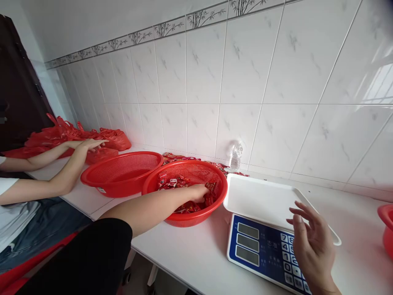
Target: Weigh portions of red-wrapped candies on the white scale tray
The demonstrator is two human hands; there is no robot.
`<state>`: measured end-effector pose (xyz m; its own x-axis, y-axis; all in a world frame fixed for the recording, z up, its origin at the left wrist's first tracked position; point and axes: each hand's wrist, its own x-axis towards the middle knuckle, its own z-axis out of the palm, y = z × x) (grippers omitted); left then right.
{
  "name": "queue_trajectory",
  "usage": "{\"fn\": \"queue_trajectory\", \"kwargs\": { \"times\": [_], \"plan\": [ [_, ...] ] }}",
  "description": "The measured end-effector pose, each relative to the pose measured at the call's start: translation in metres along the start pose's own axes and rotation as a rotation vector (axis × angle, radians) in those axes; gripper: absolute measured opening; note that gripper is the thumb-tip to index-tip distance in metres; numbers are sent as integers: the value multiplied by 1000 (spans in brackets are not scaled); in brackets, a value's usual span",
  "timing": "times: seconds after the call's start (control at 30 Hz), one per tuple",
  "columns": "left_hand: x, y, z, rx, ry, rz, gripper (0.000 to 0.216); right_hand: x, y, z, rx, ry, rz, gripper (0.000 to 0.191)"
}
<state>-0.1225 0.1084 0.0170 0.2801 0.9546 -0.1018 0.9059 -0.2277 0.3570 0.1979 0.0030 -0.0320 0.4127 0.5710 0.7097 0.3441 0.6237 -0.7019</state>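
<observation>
My left hand [200, 193] reaches down among small red wrapped packets [173, 182] in a red plastic basket [184, 221]. Its fingertips are hidden by the packets, so whether it grips any cannot be made out. Over the keypad side of a blue digital scale [262, 256] hovers my right hand [313, 241], palm turned inward. Its fingers are loosely bent and apart, holding nothing. Behind the keypad lies the scale's white weighing tray [260, 196], with nothing seen on it. The scale's displays look blank.
A second red basket [123, 182] stands to the left. Beyond it, another person's hands [92, 144] rest by red plastic bags [113, 139]. Red packaging [176, 157] and a clear plastic bottle [236, 155] sit along the tiled wall. Another red container [387, 229] shows at the right edge.
</observation>
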Motion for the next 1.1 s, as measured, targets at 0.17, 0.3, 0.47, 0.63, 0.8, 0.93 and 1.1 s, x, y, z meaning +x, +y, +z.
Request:
{"fn": "queue_trajectory", "kwargs": {
  "times": [0.17,0.3,0.47,0.63,0.8,0.93,1.1],
  "plan": [
    [11,1,-24,-134,56,-19,15,1,-1,0,16,-8,37,34],
    [12,6,-49,-304,124,-61,7,1,-3,0,13,0,54,34],
    [12,34,-59,-588,108,-4,8,2,-2,0,20,-19,64,34],
    [18,77,-65,-916,81,31,10,3,2,1,41,-38,80,33],
    [22,110,-52,-970,6,55,12,5,5,2,27,-77,95,34],
    [24,125,-27,-895,-98,87,16,6,4,3,-18,-136,131,35],
    [37,118,-25,-678,-19,71,21,7,3,1,-39,-143,145,36]
  ]
}}
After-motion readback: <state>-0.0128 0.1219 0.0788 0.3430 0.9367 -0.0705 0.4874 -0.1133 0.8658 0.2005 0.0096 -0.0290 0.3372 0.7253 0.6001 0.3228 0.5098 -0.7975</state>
